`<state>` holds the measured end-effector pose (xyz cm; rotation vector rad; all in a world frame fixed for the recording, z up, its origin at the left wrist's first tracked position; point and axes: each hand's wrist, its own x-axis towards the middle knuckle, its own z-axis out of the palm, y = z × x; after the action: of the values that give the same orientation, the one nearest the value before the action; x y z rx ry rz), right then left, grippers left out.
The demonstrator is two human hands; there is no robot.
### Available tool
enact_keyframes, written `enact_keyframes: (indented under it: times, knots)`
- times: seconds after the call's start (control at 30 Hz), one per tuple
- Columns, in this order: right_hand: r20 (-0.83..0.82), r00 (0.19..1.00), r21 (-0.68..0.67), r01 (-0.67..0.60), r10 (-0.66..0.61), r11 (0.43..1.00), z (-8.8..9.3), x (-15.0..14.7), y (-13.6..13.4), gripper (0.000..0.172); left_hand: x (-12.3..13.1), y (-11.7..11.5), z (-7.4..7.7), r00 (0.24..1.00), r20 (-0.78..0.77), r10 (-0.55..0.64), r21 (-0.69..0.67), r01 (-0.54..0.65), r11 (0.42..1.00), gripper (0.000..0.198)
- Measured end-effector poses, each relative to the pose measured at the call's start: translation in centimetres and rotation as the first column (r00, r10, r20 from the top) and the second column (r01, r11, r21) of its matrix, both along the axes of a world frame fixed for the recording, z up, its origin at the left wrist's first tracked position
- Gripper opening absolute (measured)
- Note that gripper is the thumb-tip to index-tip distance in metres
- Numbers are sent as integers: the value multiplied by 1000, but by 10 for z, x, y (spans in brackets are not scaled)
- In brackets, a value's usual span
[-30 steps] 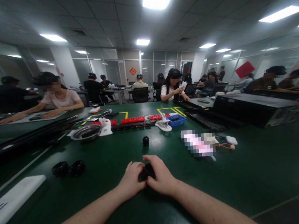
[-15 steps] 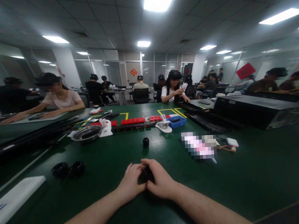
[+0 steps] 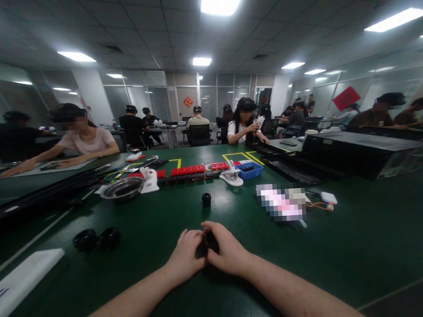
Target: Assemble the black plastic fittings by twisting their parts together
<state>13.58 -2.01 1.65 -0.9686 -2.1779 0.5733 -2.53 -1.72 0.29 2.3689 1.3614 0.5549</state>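
Note:
Both hands close around a black rounded part [image 3: 211,243] near the front middle of the green table [image 3: 283,278]. My left hand [image 3: 185,252] cups it from the left, and my right hand [image 3: 228,249] wraps it from the right with thumb and fingers. The fingers hide most of the part, so its exact kind cannot be made out. Straight beyond the hands stands a small black round piece [image 3: 206,200], apart from them. To the left, two glossy black ring-like parts [image 3: 109,238] sit side by side.
A white slab [image 3: 29,279] lies at the left. Farther back are a metal bowl [image 3: 106,193], a white stand [image 3: 149,181], red strips [image 3: 188,171], a white clip [image 3: 232,177] and a blue tray [image 3: 252,174]. A black case [image 3: 362,156] stands right; co-workers sit beyond.
Both hands stay around the black part, with only a slight shift of the fingers. The part shows a little differently between them. Other things on the table keep their places.

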Motion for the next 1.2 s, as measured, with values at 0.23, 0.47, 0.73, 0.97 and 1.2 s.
enact_keyframes:
  times: [0.23, 0.47, 0.73, 0.97, 1.2]
  knots:
    - [20, 984, 57, 177, -178, 983, 1, -2, 1, 62, 1, -2, 4, 1000, 19, -8, 15, 8, 1000, 34]
    - [50, 998, -32, 43, -41, 999, -1, 1, 4, 59, 2, -2, 7, 1000, 2, -8, -16, 8, 1000, 35]
    - [70, 987, -10, 142, -141, 990, 5, 2, 2, 67, 1, -4, 8, 1000, 9, -15, -14, 15, 1000, 33]
    - [35, 999, -37, 16, -14, 999, 4, 3, 1, 60, 1, -3, 7, 1000, 7, -15, -22, 16, 1000, 35]
    - [32, 989, -30, 148, -147, 989, 5, 2, 1, 62, 2, -3, 8, 1000, 7, -19, -5, 19, 1000, 33]
